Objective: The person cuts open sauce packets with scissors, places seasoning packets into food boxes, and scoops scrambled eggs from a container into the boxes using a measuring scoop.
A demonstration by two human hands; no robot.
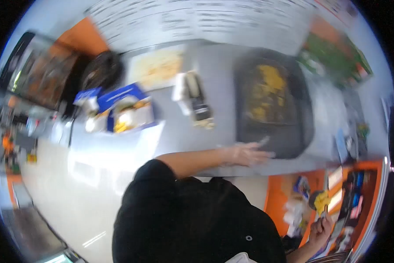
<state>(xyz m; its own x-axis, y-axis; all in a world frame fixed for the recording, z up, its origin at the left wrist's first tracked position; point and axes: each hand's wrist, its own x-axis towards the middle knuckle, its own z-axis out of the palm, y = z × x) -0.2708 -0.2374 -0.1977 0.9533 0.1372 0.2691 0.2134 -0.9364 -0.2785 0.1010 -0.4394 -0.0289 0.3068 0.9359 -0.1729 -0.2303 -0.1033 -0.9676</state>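
My left hand (246, 154), in a clear glove, is stretched over the counter at the near edge of a large black tray (267, 139). Its fingers are spread, with nothing in them. Yellow food pieces (269, 90) lie in the tray. Low on the right, my right hand (321, 229) is closed round the handle of a dark, round-ended scoop (312, 200). Yellow food (322, 201) sits on the scoop, beside the orange shelves. Motion blur hides finer detail of the food.
Blue-and-white food boxes (133, 109) stand left on the steel counter (219, 105). Near them are a white tray (137, 79) of pale food and a dark oblong item (196, 94). A green box (337, 55) is back right; orange shelving (275, 193) is below right.
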